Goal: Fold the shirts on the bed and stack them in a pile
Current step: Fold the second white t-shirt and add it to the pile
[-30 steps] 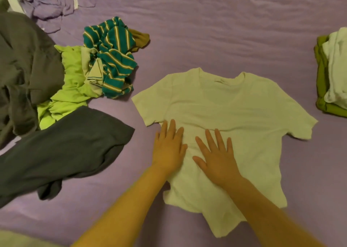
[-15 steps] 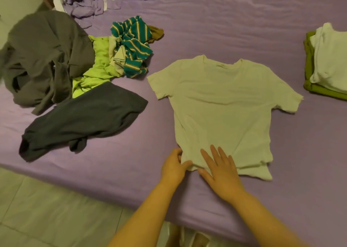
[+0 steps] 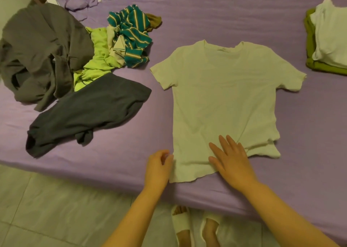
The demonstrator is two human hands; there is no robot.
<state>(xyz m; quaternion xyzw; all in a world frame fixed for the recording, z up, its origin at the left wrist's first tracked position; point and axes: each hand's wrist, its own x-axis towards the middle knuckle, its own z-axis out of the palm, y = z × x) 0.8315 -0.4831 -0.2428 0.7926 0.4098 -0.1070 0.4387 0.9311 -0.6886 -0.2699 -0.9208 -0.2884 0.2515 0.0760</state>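
From the head view, a pale T-shirt (image 3: 223,100) is seen spread flat on the purple bed (image 3: 225,17), front and centre, not yet folded. Its collar points away toward the far side of the bed, its hem lies near the bed's front edge, and its long axis runs from near to far, tilted a little so the hem swings toward the left. Both short sleeves are laid out to the sides; the right corner of the hem is rumpled and doubled under.

The left hand (image 3: 158,167) is curled at the shirt's lower left edge, and the cloth appears to be pinched there, though the fingertips are blurred. The right hand (image 3: 231,157) is laid flat on the hem area, fingers straight and spread, nothing gripped, the fabric only pressed.

As for progress: at the right edge of the bed a small pile (image 3: 328,40) is already stacked, a white shirt folded on a green one, so two look done. Left to do, by the look of it: this pale shirt, then the loose heap at the left, where a grey garment (image 3: 43,49), a dark grey one (image 3: 88,113), a lime shirt (image 3: 97,58) and a teal striped shirt (image 3: 131,34) are tumbled together. The job is judged well short of halfway.
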